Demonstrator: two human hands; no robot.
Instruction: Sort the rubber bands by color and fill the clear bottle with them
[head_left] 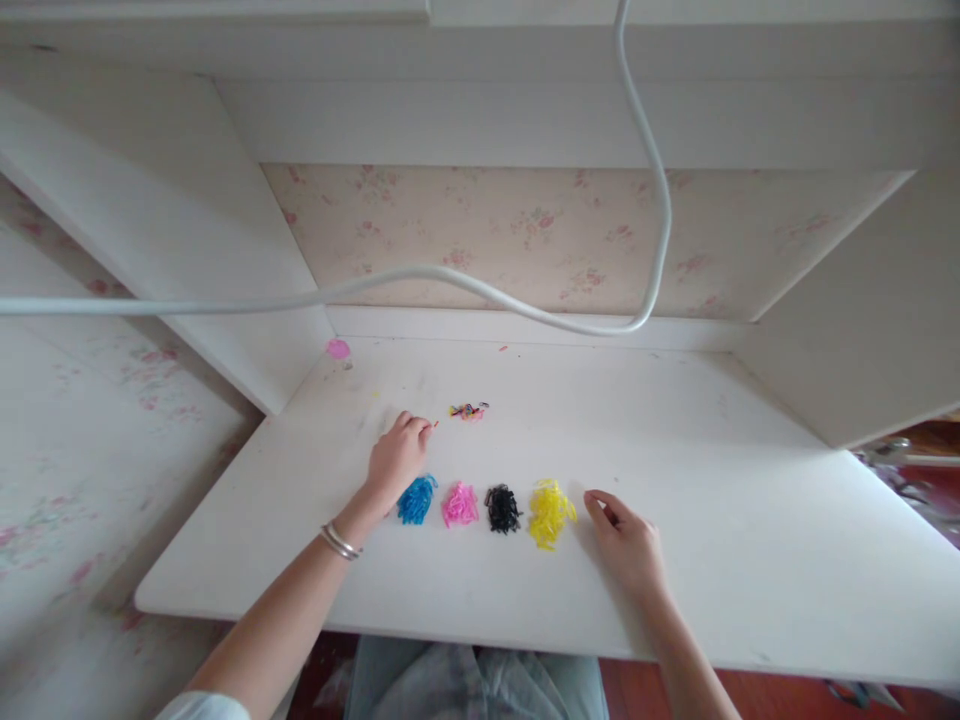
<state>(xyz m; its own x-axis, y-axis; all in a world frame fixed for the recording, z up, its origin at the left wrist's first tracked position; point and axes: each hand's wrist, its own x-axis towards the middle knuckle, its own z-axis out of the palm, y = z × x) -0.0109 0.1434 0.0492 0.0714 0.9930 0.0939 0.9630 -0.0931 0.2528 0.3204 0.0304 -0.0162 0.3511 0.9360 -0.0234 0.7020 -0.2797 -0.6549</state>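
Observation:
My left hand (400,455) is pinched on a small red rubber band (436,424), above and left of the blue pile. Four-coloured bands lie sorted in a row: a blue pile of small rubber bands (416,500), a pink pile (460,504), a black pile (503,509) and a yellow pile (552,513). Behind the row sits a little mixed heap of bands (469,411). My right hand (626,540) rests on the table just right of the yellow pile, fingers curled against the thumb; what is between them, if anything, is hidden.
The white table (750,560) runs to a back wall with flowered paper (510,230). A pink spot (338,349) marks its back left corner. In front of the view hangs a white cable (442,272). Side panels enclose both sides.

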